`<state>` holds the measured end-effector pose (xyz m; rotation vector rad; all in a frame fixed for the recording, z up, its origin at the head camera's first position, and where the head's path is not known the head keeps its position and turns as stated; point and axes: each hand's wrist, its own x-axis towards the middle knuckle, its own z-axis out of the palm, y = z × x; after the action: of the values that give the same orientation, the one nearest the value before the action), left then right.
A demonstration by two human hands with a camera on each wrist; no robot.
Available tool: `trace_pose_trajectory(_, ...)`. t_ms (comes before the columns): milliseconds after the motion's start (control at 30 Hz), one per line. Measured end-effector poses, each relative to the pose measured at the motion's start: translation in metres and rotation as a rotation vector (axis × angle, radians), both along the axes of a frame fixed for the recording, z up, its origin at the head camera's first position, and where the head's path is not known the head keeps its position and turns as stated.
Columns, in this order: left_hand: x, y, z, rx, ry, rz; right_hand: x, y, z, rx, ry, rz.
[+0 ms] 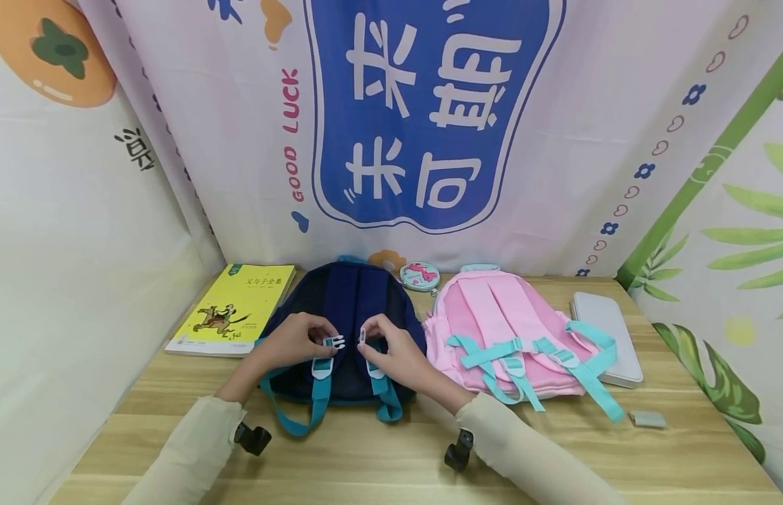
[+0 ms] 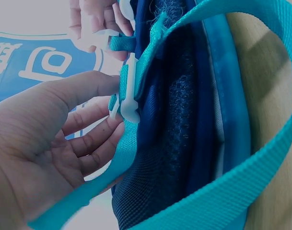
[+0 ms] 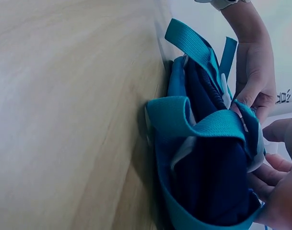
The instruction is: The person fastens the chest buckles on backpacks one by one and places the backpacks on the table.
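Observation:
A navy backpack (image 1: 307, 287) with teal webbing straps lies on the table, its shoulder-strap side up. My left hand (image 1: 296, 341) pinches the white pronged half of a buckle (image 1: 336, 341) between thumb and fingers, over the left part of the bag. Facing it, my right hand (image 1: 396, 352) pinches the white socket half (image 1: 362, 335). A small gap separates the two halves. White strap adjusters (image 1: 322, 366) sit just below the hands, and a teal strap (image 2: 261, 177) loops across the left wrist view. Fingers partly hide the socket half in the right wrist view.
Left of the bag lies a yellow book (image 1: 240, 305). To the right are a pink backpack (image 1: 511, 308) with teal straps, a white flat case (image 1: 608, 337) partly under it, and a small grey object (image 1: 647, 419). A round patterned pouch (image 1: 420, 275) rests behind, near the curtain (image 1: 252, 175).

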<state>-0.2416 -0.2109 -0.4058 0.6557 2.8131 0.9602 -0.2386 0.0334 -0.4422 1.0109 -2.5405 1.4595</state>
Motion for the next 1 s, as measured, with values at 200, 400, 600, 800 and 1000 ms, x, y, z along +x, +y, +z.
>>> trace_pose_trajectory(200,0.0,-0.002,-0.001,0.0,-0.01,-0.006,-0.001,-0.001,-0.002,0.01,0.001,0.001)
trace_pose_trajectory(400,-0.002,-0.002,-0.004,0.011,-0.015,-0.017,-0.001,-0.001,-0.003,0.02,-0.021,0.008)
trace_pose_trajectory(600,-0.003,-0.003,-0.008,0.023,-0.002,-0.022,-0.001,-0.003,-0.002,0.043,-0.018,0.013)
trace_pose_trajectory(800,-0.003,-0.003,-0.01,0.031,0.004,-0.022,-0.001,-0.004,0.0,0.077,-0.01,0.007)
trace_pose_trajectory(1000,-0.003,-0.004,-0.01,0.035,0.011,-0.023,-0.003,-0.006,0.0,0.101,-0.001,-0.001)
